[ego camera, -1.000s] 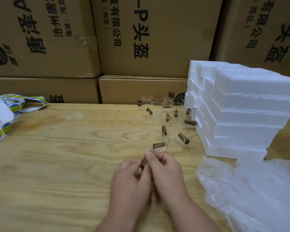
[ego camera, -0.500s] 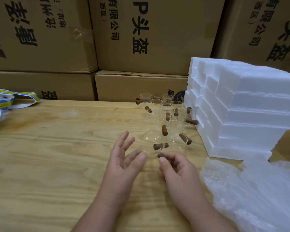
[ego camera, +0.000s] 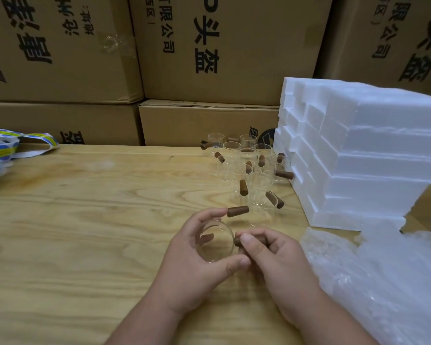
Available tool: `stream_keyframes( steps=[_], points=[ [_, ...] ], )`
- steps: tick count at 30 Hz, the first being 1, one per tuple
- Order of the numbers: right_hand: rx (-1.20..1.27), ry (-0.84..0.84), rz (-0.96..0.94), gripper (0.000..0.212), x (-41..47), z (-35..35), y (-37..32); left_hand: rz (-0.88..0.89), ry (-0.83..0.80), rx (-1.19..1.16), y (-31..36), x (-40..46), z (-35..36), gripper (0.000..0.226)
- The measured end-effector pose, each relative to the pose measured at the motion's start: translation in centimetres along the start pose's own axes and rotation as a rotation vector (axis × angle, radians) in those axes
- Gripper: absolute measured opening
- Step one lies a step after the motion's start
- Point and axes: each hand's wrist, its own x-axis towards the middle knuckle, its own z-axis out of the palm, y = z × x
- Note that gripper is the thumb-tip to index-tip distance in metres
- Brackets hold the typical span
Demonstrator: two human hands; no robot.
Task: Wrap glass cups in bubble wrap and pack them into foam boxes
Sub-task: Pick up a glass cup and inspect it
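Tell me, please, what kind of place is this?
Probably a packing station in a warehouse or stockroom. Printed cartons are stacked behind a wooden table, which holds many glass cups, stacked foam boxes and bubble wrap.

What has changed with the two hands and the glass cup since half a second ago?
The left hand, open and empty before, now grips the glass cup around its body. The right hand has drawn nearer the person and pinches the cup's brown handle with its fingers. The other cups, the foam boxes and the bubble wrap stayed as they were.
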Motion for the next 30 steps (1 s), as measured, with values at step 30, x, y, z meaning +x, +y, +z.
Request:
stream_keyframes(
  steps=[30],
  points=[
    [0.082,0.033,-0.101,0.092,0.3,2.4,1.0,-0.065,0.080,0.003,-0.3,0.2,0.8,0.067]
  ],
)
